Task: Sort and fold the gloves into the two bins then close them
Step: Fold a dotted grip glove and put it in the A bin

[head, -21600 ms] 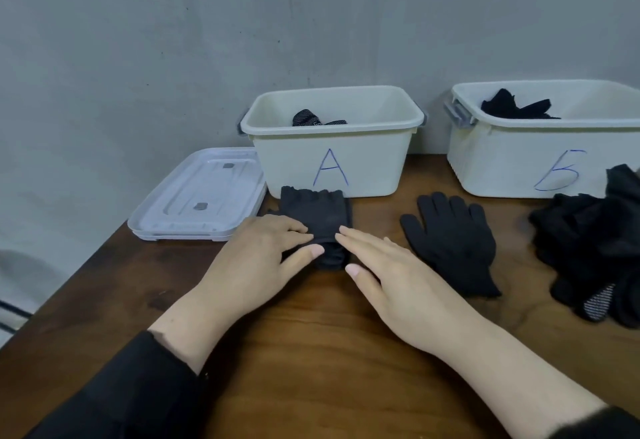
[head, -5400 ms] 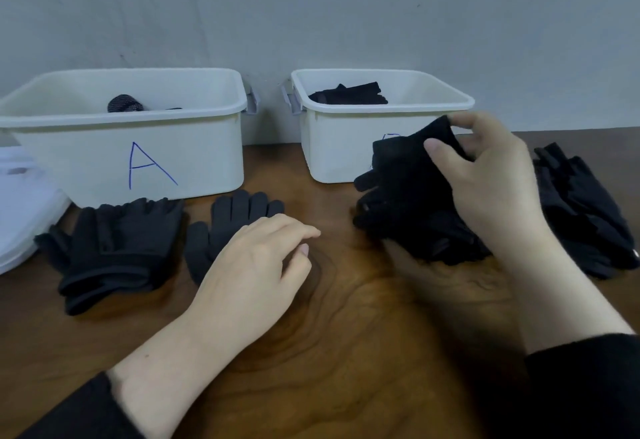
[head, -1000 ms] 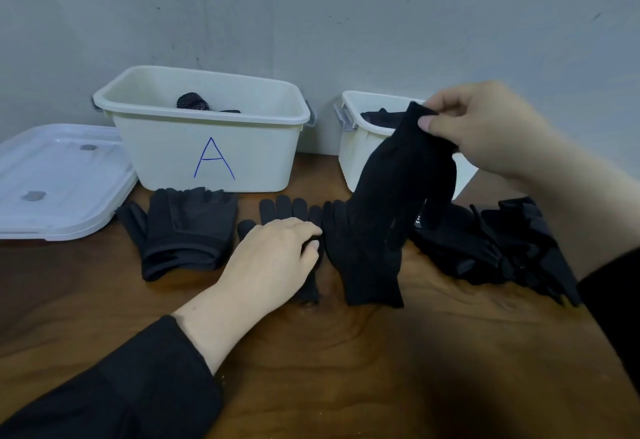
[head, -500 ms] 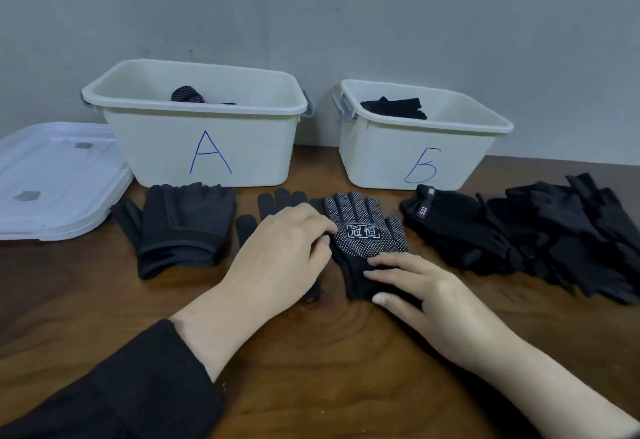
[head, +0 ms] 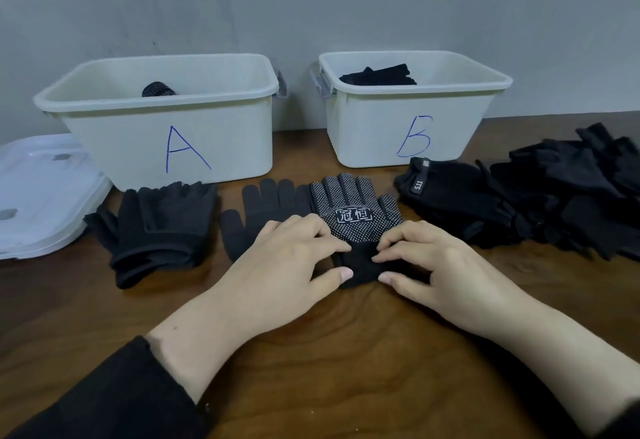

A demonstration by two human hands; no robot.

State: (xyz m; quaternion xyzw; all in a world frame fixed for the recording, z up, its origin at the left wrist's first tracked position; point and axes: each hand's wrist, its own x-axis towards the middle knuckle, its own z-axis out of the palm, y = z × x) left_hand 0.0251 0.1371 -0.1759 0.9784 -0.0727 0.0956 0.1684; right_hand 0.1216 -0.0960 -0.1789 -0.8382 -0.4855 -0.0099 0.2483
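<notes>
Head camera looks down on the left hand (head: 291, 258) and the right hand (head: 426, 265), which meet at the cuff of a dotted glove (head: 353, 217) lying palm-up on the wooden table (head: 329, 369). Both hands have their fingers bent, fingertips and thumbs pinching the dark cuff fabric from either side, probably to square it up or to begin turning it over toward the fingers for a fold. The glove's fingers point away from the person, toward the gap between the bins, so a fold from the cuff would roll it forward. Partly under the left hand lies a plain black glove (head: 263, 210), side by side with the dotted one and just touching it, seemingly laid out as its partner. Further left, a folded bundle of gloves (head: 156, 227) sits just in front of bin A (head: 166, 127), likely waiting to be dropped in; that bin already shows a dotted glove inside. Bin B (head: 408, 120), beyond the right hand, holds dark folded gloves. To the right a loose heap of black gloves (head: 540, 199) remains unsorted, so the job looks far from finished. A white lid (head: 38, 196) rests at the far left beside bin A, and both bins stand open.
</notes>
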